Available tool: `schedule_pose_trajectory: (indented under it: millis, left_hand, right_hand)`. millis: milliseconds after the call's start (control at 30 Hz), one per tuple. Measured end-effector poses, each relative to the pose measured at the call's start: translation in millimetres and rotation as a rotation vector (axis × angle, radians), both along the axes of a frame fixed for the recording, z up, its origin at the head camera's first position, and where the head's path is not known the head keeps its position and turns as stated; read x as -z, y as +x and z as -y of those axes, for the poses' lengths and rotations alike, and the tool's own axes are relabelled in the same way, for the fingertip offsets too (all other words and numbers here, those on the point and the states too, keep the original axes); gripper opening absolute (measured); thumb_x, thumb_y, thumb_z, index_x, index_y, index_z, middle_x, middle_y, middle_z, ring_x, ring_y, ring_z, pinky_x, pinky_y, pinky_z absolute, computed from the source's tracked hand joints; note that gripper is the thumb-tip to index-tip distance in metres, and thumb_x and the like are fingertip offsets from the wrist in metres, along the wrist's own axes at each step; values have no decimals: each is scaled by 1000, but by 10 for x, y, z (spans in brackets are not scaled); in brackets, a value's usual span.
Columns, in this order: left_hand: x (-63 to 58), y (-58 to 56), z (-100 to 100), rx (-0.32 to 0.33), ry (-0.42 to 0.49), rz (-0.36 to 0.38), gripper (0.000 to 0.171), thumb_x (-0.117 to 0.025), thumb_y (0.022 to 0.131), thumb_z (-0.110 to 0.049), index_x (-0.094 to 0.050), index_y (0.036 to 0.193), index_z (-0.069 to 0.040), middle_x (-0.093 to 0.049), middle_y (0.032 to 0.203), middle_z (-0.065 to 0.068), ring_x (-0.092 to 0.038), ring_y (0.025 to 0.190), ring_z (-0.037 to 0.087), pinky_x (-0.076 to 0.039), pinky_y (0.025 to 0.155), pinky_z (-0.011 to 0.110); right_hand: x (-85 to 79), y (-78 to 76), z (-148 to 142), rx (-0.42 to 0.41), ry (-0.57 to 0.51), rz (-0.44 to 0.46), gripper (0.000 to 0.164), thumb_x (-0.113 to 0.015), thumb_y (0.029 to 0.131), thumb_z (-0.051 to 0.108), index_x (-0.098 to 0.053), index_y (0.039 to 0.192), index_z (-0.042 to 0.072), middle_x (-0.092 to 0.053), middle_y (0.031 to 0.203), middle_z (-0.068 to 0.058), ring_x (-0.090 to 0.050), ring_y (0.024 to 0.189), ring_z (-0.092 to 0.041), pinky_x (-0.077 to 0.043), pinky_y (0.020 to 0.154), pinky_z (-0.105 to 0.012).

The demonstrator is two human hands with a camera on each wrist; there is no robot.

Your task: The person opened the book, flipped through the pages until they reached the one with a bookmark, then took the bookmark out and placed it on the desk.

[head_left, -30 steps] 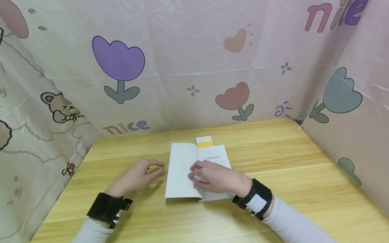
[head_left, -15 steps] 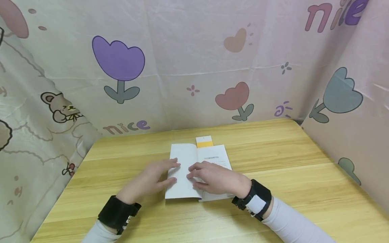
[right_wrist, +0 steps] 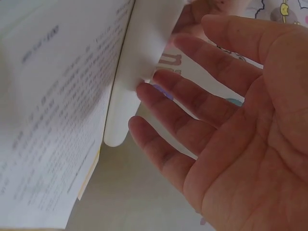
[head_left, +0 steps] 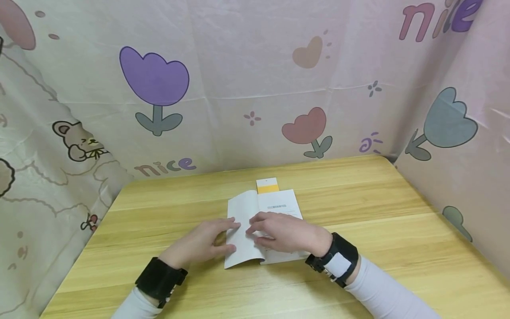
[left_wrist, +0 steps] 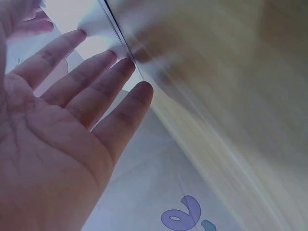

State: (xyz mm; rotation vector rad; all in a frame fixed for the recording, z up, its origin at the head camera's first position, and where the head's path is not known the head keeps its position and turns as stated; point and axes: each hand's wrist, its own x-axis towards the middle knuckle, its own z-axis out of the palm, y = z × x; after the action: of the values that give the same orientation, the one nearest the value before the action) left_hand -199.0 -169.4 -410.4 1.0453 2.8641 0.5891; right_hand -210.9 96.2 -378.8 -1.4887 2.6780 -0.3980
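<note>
An open booklet [head_left: 243,235] lies on the table, its blank white left leaf bowed and its left edge drawn slightly inward. Print shows on the right-hand page [right_wrist: 62,106]. My left hand [head_left: 201,241] is at that leaf's left edge, fingers extended and fingertips on or very near the paper; the left wrist view shows the straight fingers [left_wrist: 98,79]. My right hand [head_left: 288,232] reaches over the printed page, its relaxed fingertips against the left leaf near the fold. Neither hand curls round anything. Part of the printed page is hidden under my right hand.
A white card with a yellow band [head_left: 268,186] sticks out beyond the booklet's top edge. The wood-grain table [head_left: 358,199] ends at a patterned cloth [head_left: 223,88] behind and at both sides.
My left hand has moved right, from beside the booklet to its left leaf. That leaf has bowed and its outer edge shifted right. My right hand has stayed nearly still.
</note>
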Motion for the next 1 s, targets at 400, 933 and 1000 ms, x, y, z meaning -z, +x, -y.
schedule_pose_trajectory:
  millis: [400,933,1000]
  left_hand:
    - [33,11,-25,-60,-55,45,82,-68,74,-63,-53,141,-17,-44,145,6,-39,131,24,-35,104,45]
    - [25,43,-24,-78,-115,40,82,-69,74,-62,-54,140,-17,-44,145,7,-39,132,25,-36,103,47]
    - [19,49,-22,-76,-113,40,82,-70,74,-61,-54,140,-16,-45,144,7,-39,131,26,-36,103,47]
  right_hand:
    - [-126,-219,-340,288,79,19,39,-61,95,31,-65,126,8,-58,126,-7,-55,114,-20,-45,95,-35]
    - [-88,-396,-602,590,199,144,27,-64,92,33,-64,76,11,-50,66,-1,-46,53,-13,-34,46,-25]
    - [-84,-403,-609,607,200,143,25,-64,92,32,-64,79,11,-49,63,-1,-46,52,-13,-33,45,-24]
